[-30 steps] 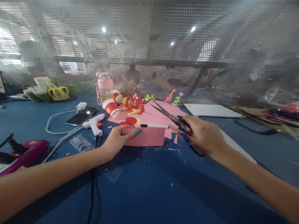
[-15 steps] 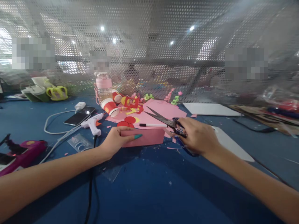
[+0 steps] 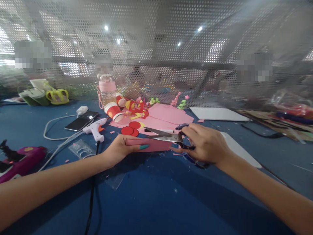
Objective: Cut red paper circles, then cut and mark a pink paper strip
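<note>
My left hand [image 3: 119, 149] pinches the left end of a folded pink paper strip [image 3: 156, 146] lying on the blue table [image 3: 156, 195], thumb with a teal nail on top. My right hand [image 3: 206, 143] grips blue-handled scissors [image 3: 166, 135]. Their open blades point left and lie low over the strip's upper edge. A black-and-white pen sits just behind the blades, mostly hidden.
Behind the strip lie pink sheets [image 3: 168, 116], red paper circles [image 3: 129, 130], paper cups [image 3: 113, 111] and a pink bottle [image 3: 107, 91]. To the left are a white glue gun [image 3: 96, 128], a phone [image 3: 80, 120], a clear stencil ruler [image 3: 81, 149], and a magenta glue gun [image 3: 22, 158]. A perforated metal screen [image 3: 156, 49] closes the back; people sit beyond it.
My right hand has swung the scissors down from tilted upward to nearly flat over the pink strip. The strip has tipped flatter toward the table. My left hand has kept its hold.
</note>
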The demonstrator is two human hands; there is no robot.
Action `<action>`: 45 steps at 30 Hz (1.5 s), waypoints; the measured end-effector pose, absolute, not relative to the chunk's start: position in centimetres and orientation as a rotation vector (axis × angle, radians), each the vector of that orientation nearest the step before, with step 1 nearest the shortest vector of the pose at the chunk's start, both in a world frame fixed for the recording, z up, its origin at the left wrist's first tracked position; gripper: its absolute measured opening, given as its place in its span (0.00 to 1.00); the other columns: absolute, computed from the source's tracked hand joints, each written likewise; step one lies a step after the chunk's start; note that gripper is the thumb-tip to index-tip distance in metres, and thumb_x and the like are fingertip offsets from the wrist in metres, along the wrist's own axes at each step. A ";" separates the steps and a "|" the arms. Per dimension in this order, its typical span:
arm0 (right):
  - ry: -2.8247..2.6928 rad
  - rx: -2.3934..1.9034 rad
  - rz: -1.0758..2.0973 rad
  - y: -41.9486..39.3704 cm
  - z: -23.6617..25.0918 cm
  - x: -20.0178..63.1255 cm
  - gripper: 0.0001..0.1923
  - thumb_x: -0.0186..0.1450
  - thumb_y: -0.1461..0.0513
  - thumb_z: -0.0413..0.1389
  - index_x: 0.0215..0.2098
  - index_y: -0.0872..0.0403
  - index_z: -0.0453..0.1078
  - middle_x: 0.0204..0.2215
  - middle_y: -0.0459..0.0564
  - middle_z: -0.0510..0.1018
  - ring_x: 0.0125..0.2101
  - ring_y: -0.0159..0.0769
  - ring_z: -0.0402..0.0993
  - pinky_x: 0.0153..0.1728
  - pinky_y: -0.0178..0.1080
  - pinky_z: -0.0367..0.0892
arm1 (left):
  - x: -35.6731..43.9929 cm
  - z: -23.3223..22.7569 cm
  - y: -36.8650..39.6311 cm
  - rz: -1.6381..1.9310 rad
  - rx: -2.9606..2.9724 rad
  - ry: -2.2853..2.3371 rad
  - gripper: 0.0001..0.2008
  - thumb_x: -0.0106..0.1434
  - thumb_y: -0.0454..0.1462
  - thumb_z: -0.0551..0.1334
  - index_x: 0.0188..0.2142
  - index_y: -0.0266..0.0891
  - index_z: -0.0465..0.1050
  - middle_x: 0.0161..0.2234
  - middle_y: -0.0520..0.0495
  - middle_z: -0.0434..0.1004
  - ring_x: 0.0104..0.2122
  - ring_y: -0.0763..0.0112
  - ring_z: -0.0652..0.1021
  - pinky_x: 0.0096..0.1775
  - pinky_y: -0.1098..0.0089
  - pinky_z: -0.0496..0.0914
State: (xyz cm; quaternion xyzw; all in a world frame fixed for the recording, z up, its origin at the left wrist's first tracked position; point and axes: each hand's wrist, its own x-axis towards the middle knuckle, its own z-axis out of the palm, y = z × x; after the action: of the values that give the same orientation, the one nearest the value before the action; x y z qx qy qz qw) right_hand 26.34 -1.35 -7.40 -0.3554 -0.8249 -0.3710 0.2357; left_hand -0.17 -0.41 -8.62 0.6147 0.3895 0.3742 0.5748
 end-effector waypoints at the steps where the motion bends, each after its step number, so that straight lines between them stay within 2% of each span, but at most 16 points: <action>1: -2.268 -0.973 -1.021 -1.4 -7.4 26.4 0.26 0.68 0.49 0.40 0.27 0.56 0.70 0.20 0.51 0.71 0.19 0.34 0.66 0.22 0.34 0.56 | -0.2 -8.7 -0.4 0.874 1.433 0.910 0.12 0.48 0.32 0.69 0.35 0.41 0.81 0.36 0.50 0.83 0.38 0.66 0.81 0.44 0.70 0.72; 7: -2.274 -0.954 -1.032 -1.3 -7.3 26.3 0.25 0.68 0.49 0.40 0.28 0.57 0.70 0.20 0.51 0.71 0.19 0.34 0.65 0.22 0.34 0.56 | -0.3 -9.2 -0.3 0.873 1.388 0.843 0.11 0.51 0.33 0.68 0.37 0.39 0.80 0.35 0.50 0.83 0.35 0.69 0.81 0.43 0.71 0.72; 12: -2.233 -0.969 -1.047 -1.3 -7.6 26.3 0.27 0.68 0.50 0.38 0.28 0.57 0.70 0.20 0.52 0.72 0.19 0.35 0.66 0.21 0.34 0.55 | -0.1 -8.6 -0.6 0.827 1.386 0.799 0.16 0.51 0.26 0.66 0.40 0.39 0.79 0.40 0.50 0.82 0.41 0.71 0.80 0.47 0.74 0.70; 15: -2.239 -0.991 -1.010 -1.3 -7.6 26.4 0.25 0.68 0.50 0.39 0.28 0.56 0.70 0.20 0.51 0.72 0.19 0.36 0.66 0.20 0.34 0.54 | -0.2 -8.4 -0.7 0.857 1.307 0.842 0.16 0.49 0.24 0.67 0.37 0.40 0.80 0.35 0.52 0.83 0.35 0.74 0.81 0.41 0.76 0.71; 19: -2.265 -0.999 -0.974 -1.4 -7.4 26.5 0.24 0.68 0.50 0.41 0.28 0.56 0.70 0.18 0.50 0.70 0.18 0.35 0.66 0.20 0.34 0.54 | -0.4 -8.6 -0.6 0.919 1.313 0.943 0.10 0.51 0.26 0.66 0.29 0.40 0.81 0.25 0.54 0.83 0.24 0.80 0.78 0.29 0.81 0.69; 21: -2.307 -1.003 -0.934 -1.5 -7.2 26.4 0.25 0.68 0.49 0.40 0.28 0.56 0.70 0.19 0.51 0.71 0.18 0.34 0.66 0.20 0.34 0.55 | -0.4 -8.6 -0.6 0.928 1.343 0.969 0.09 0.52 0.26 0.65 0.28 0.41 0.81 0.24 0.55 0.82 0.23 0.80 0.76 0.27 0.82 0.68; 25: -2.400 -0.995 -0.888 -2.0 -6.8 26.0 0.30 0.67 0.45 0.37 0.30 0.56 0.71 0.19 0.51 0.72 0.17 0.34 0.66 0.18 0.35 0.54 | -0.3 -8.6 -0.5 0.910 1.400 0.985 0.09 0.52 0.27 0.65 0.30 0.41 0.82 0.27 0.53 0.83 0.26 0.77 0.78 0.32 0.78 0.71; 28: -2.474 -0.976 -0.880 -2.4 -6.2 25.8 0.34 0.67 0.43 0.35 0.31 0.57 0.72 0.19 0.51 0.73 0.17 0.35 0.68 0.18 0.35 0.54 | -0.2 -8.8 -0.5 0.924 1.453 0.975 0.10 0.52 0.26 0.65 0.29 0.41 0.81 0.27 0.52 0.83 0.27 0.74 0.79 0.33 0.76 0.72; 36: -2.559 -1.068 -0.839 -2.7 -5.6 26.1 0.28 0.66 0.46 0.40 0.32 0.55 0.73 0.19 0.51 0.74 0.20 0.39 0.70 0.18 0.36 0.51 | -0.3 -9.2 -0.4 0.866 1.585 0.996 0.10 0.54 0.28 0.64 0.34 0.39 0.81 0.31 0.49 0.83 0.32 0.68 0.80 0.38 0.70 0.73; 40: -2.601 -1.062 -0.821 -2.6 -5.7 26.2 0.28 0.67 0.46 0.39 0.31 0.54 0.73 0.17 0.50 0.73 0.19 0.39 0.70 0.17 0.36 0.52 | -0.2 -9.1 -0.4 0.874 1.602 0.967 0.09 0.54 0.28 0.64 0.34 0.38 0.81 0.35 0.48 0.83 0.37 0.66 0.80 0.42 0.69 0.73; 45: -2.601 -1.038 -0.850 -2.6 -5.5 26.3 0.30 0.66 0.44 0.39 0.31 0.55 0.74 0.17 0.50 0.73 0.17 0.38 0.69 0.16 0.36 0.51 | -0.1 -9.2 -0.5 0.870 1.617 0.980 0.09 0.54 0.29 0.64 0.34 0.38 0.81 0.36 0.48 0.83 0.37 0.65 0.81 0.42 0.68 0.73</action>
State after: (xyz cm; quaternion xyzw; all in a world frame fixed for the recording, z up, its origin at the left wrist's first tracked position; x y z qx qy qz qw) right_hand 26.27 -2.65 -5.53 -0.3526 -0.8836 -0.2889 0.1074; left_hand -0.14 -0.45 -9.17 0.6703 0.4063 0.3605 0.5056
